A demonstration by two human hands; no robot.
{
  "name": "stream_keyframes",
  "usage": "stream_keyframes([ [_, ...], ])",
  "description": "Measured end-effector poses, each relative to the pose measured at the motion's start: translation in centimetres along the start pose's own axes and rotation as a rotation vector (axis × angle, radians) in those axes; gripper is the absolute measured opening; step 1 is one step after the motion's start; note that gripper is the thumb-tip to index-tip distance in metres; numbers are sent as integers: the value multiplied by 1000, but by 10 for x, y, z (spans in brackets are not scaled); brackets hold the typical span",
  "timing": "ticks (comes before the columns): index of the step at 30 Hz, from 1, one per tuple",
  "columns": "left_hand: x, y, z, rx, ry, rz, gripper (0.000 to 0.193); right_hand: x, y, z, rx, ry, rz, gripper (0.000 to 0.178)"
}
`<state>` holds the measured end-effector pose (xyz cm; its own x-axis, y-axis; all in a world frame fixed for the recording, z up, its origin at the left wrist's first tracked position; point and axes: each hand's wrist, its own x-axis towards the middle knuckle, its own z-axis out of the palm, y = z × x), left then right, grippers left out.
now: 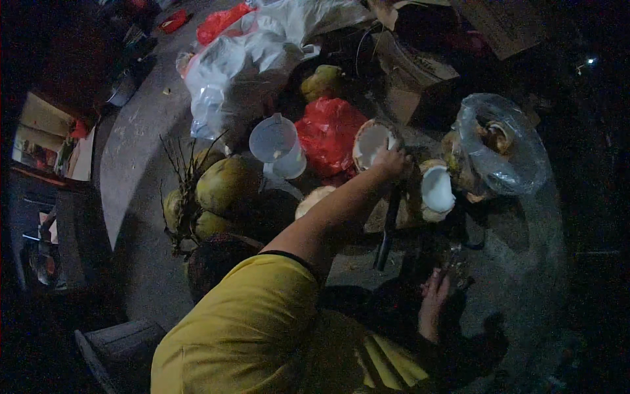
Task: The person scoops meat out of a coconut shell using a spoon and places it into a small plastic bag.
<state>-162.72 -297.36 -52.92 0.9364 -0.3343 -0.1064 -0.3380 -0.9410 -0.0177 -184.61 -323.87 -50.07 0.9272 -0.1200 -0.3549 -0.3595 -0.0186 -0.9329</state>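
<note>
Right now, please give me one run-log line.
left hand: holding coconut half; right hand: grip unclear; red bag: left of that half

I see left hand [393,161] gripping a coconut half [371,144] beside a red bag [329,134]; right hand [436,291] lower, grip unclear.

A halved coconut [371,146], hollow and white-fleshed, faces roughly upward, seemingly tilted, left of another white-fleshed half [438,189].
</note>
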Motion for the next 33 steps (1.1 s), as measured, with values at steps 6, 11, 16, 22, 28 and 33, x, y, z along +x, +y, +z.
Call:
stream_keyframes([
  [6, -19, 2, 8, -194, -3, -76, 49, -10, -23, 22, -43, 126, -4, 33],
  [11, -84, 39, 3, -35, 86, -141, 39, 8, -12, 10, -152, 66, 6, 27],
  [16, -105, 56, 30, -56, -1, -132, 39, 7, -16, 19, -120, 10, -33, 22],
  [22, -111, 55, 43, -224, 48, -251, 47, -3, -15, 17, -81, 54, 0, 24],
  [28, -89, 37, 37, -2280, 240, -800, 45, 2, -5, 13, -68, 120, -32, 18],
  [33, -76, 14, 30, -2303, 530, -581, 43, 0, -8, 8, -107, 80, -99, 22],
])
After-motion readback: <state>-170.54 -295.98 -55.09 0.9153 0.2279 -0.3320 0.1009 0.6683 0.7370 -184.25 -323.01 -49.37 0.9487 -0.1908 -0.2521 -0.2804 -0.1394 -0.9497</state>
